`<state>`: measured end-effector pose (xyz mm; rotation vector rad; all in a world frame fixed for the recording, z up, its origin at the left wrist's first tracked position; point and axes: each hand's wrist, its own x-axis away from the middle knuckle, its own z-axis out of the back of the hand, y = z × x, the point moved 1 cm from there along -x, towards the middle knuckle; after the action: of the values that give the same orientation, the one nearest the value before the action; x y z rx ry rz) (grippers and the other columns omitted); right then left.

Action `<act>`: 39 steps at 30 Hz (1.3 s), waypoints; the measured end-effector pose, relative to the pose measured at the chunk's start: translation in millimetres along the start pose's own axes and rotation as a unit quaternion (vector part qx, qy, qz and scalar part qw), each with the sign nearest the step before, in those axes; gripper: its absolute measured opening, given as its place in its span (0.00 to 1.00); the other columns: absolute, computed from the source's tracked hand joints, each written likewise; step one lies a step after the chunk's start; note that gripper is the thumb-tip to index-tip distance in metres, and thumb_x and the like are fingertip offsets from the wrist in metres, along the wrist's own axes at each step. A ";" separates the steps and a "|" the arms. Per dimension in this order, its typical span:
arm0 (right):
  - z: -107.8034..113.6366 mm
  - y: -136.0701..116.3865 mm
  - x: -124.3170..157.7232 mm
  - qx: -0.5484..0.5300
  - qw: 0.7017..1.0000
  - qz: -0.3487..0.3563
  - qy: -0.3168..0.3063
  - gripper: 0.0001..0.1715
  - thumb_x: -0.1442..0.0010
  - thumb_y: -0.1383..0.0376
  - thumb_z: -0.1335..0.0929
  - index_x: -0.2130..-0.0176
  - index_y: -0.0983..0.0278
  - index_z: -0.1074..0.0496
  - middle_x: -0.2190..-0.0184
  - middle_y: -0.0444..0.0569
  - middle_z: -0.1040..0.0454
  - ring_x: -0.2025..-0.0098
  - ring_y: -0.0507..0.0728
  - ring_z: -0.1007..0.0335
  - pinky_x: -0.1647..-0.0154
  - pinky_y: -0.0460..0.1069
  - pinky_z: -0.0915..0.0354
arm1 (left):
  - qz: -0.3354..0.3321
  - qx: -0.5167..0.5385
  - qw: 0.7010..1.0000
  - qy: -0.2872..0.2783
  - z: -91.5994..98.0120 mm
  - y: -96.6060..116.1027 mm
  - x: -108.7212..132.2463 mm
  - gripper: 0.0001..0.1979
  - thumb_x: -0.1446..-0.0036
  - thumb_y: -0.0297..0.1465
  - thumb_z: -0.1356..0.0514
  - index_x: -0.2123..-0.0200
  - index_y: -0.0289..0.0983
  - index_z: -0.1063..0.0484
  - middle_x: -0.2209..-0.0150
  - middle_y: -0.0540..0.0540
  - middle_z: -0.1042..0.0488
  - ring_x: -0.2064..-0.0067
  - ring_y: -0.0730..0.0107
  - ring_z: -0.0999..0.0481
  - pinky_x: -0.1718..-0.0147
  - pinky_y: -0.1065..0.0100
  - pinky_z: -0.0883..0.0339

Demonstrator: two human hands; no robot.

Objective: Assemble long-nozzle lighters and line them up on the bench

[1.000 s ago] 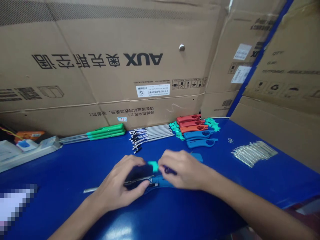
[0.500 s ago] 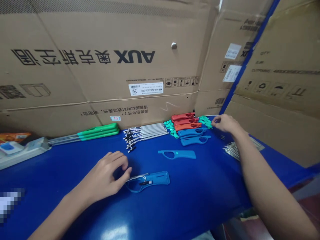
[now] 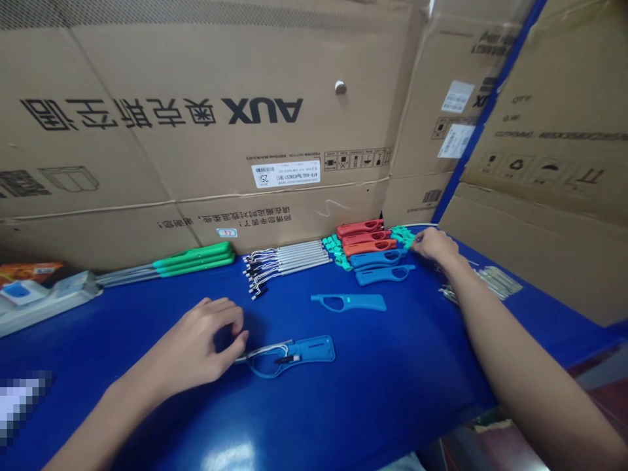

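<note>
Left hand rests curled, empty, by the open blue shell; right hand is at the green pieces, grip unclear!

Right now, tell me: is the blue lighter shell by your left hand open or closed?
Open: the blue lighter shell lies with its white wires exposed, and a separate blue half lies apart from it.

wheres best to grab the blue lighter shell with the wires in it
Probably the bare right end of the blue lighter shell, pinching its long edges from above and the right. The wires and black tip crowd the left part, beside the left hand, while the right end lies flat, holding nothing.
</note>
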<state>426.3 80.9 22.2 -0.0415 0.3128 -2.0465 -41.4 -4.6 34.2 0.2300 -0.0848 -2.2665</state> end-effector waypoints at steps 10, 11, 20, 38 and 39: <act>0.0 -4.3 1.8 -0.004 0.998 -0.048 -0.048 0.14 0.50 0.65 0.29 0.61 0.64 0.21 0.60 0.58 0.22 0.58 0.66 0.24 0.62 0.52 0.33 | 0.024 0.001 0.998 -0.054 4.4 -0.1 0.6 0.07 0.45 0.33 0.48 0.73 0.39 0.34 0.71 0.49 0.27 0.67 0.64 0.28 0.55 0.59 0.41; 0.3 -4.4 2.2 -0.004 0.998 -0.053 -0.044 0.14 0.51 0.65 0.29 0.61 0.64 0.21 0.60 0.59 0.22 0.57 0.66 0.24 0.62 0.52 0.33 | 0.030 0.003 0.998 -0.062 5.5 -0.7 0.6 0.07 0.45 0.33 0.48 0.74 0.39 0.34 0.71 0.49 0.27 0.67 0.64 0.29 0.57 0.61 0.40; 38.4 -18.6 23.8 -0.019 0.998 -0.045 0.032 0.17 0.47 0.60 0.30 0.59 0.67 0.22 0.57 0.66 0.24 0.56 0.71 0.26 0.63 0.56 0.33 | 0.112 0.111 0.973 -0.171 7.5 -26.6 11.6 0.09 0.50 0.34 0.43 0.64 0.40 0.29 0.69 0.49 0.26 0.66 0.64 0.28 0.67 0.68 0.37; 5.0 -131.9 181.9 -0.117 0.797 0.544 -0.235 0.13 0.46 0.56 0.27 0.65 0.62 0.22 0.69 0.45 0.24 0.68 0.53 0.31 0.69 0.46 0.42 | 0.016 0.183 0.978 -0.100 -8.1 7.7 -0.8 0.08 0.39 0.34 0.44 0.65 0.40 0.26 0.67 0.50 0.24 0.66 0.69 0.27 0.66 0.70 0.36; 2.9 -132.5 183.0 -0.118 0.794 0.545 -0.242 0.15 0.45 0.54 0.27 0.64 0.62 0.22 0.69 0.45 0.24 0.67 0.53 0.31 0.69 0.46 0.42 | 0.016 0.190 0.977 -0.091 -7.8 7.1 -1.1 0.08 0.38 0.34 0.44 0.65 0.41 0.25 0.67 0.50 0.24 0.66 0.69 0.26 0.66 0.70 0.36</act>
<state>224.8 -20.2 37.7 -0.4321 0.1853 -0.7823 -33.8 -8.2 27.6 0.2186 -0.6174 -2.2199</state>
